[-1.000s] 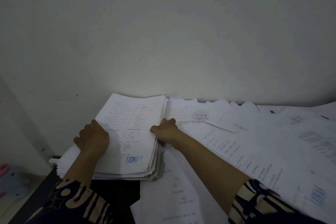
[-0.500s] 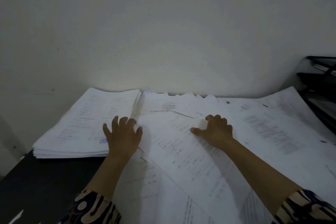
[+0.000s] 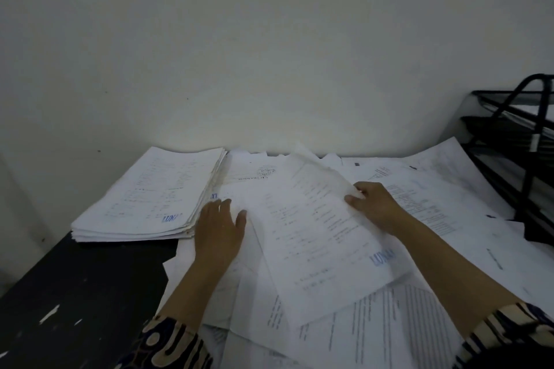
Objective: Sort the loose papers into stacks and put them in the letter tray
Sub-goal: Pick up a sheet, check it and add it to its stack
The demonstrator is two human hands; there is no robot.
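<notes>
A neat stack of printed papers (image 3: 150,198) lies at the back left of the dark table. Loose white sheets (image 3: 434,213) cover the middle and right. My right hand (image 3: 374,207) pinches the right edge of one printed sheet (image 3: 314,228) with a blue stamp and holds it lifted off the pile. My left hand (image 3: 220,228) rests flat, fingers spread, on the loose sheets just right of the stack. The black wire letter tray (image 3: 521,135) stands at the far right, partly cut off by the frame edge.
A bare strip of the black table (image 3: 75,293) shows at the front left. A plain pale wall (image 3: 269,54) rises directly behind the papers. Patterned sleeves cover both my forearms at the bottom edge.
Both hands left the stack and moved right onto the loose sheets. My right hand has now pinched one sheet and lifted its edge; the view turned right, bringing the tray into sight.
</notes>
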